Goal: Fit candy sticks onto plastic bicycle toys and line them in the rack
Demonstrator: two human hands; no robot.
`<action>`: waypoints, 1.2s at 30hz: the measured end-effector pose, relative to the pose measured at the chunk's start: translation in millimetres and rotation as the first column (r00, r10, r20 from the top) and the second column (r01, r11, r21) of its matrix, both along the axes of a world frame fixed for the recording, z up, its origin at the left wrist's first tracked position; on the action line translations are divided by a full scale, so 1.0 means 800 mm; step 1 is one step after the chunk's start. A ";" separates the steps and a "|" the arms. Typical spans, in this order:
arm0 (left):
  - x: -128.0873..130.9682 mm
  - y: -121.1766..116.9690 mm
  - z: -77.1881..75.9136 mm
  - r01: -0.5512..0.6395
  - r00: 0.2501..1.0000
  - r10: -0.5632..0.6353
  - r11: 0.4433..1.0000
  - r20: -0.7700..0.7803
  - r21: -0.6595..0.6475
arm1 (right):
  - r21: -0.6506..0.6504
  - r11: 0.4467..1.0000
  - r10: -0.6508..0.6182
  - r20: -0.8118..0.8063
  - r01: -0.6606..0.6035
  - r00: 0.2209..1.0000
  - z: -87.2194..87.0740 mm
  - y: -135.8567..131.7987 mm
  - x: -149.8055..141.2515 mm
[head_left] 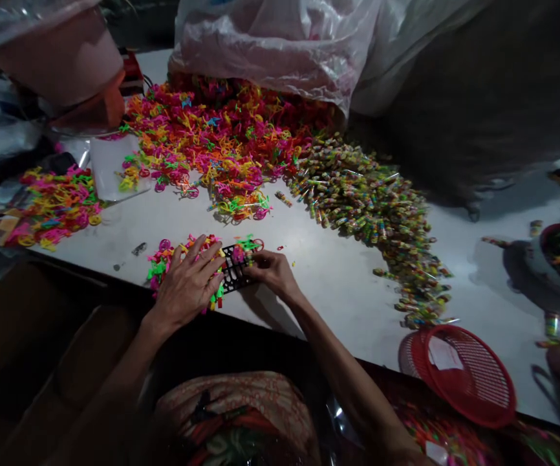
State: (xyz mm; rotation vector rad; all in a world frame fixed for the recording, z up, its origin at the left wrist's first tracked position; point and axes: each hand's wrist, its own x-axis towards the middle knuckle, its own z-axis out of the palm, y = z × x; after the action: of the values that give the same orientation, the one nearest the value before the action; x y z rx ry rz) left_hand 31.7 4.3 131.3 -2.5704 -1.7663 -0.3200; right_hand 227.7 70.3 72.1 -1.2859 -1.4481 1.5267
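Observation:
My left hand lies with its fingers spread over a small heap of bright plastic pieces near the table's front edge. Its fingertips reach the left side of a black slotted plastic rack. At the rack's right side, my right hand is closed in a pinch; what its fingertips hold is too small and dark to name. A pink piece and a green piece sit at the rack's far edge, close to the right fingertips.
A large pile of colourful plastic pieces spills from a translucent bag. Right of it lies a long heap of small wrapped tubes. A red mesh basket stands at the front right edge, and a pink tub at the back left.

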 end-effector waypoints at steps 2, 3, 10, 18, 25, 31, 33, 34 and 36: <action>0.000 0.000 0.000 0.006 1.000 -0.006 1.000 0.010 0.003 | 0.005 0.999 -0.052 -0.086 0.053 0.995 -0.003 -0.015 -0.008; 0.000 0.000 0.000 0.007 1.000 -0.007 1.000 0.012 0.004 | -0.005 0.997 -0.083 -0.089 0.082 0.993 -0.004 -0.021 -0.011; 0.000 0.001 0.002 0.008 1.000 -0.008 1.000 0.003 0.001 | 0.109 0.994 -0.002 0.095 -0.008 0.995 -0.009 -0.038 -0.017; 0.001 0.001 0.003 -0.017 1.000 0.018 0.999 0.025 -0.031 | 0.238 0.969 0.039 0.129 -0.069 0.991 -0.018 -0.047 -0.030; 0.000 0.001 0.003 -0.019 1.000 0.019 1.000 0.012 -0.016 | 0.277 0.939 0.134 0.249 -0.203 0.959 -0.009 -0.040 -0.039; 0.003 -0.001 0.001 -0.027 0.999 0.028 1.000 0.038 -0.011 | 0.398 0.898 0.072 0.288 -0.188 0.955 -0.020 -0.044 -0.036; 0.004 -0.002 0.001 -0.029 0.999 0.029 0.999 0.032 -0.015 | 0.426 0.870 0.104 0.335 -0.249 0.936 -0.024 -0.048 -0.036; 0.004 -0.002 0.001 -0.028 0.999 0.029 0.999 0.027 -0.019 | 0.434 0.848 0.133 0.382 -0.305 0.915 -0.025 -0.051 -0.037; 0.005 -0.002 0.002 -0.029 0.999 0.029 0.999 0.021 -0.026 | 0.422 0.802 0.179 0.505 -0.422 0.844 -0.022 -0.057 -0.039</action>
State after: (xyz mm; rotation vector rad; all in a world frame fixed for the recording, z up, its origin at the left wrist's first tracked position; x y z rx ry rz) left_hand 35.6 2.9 132.5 -2.5655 -1.8249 -0.3281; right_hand 196.1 24.5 54.8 -1.1263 -2.2799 0.9199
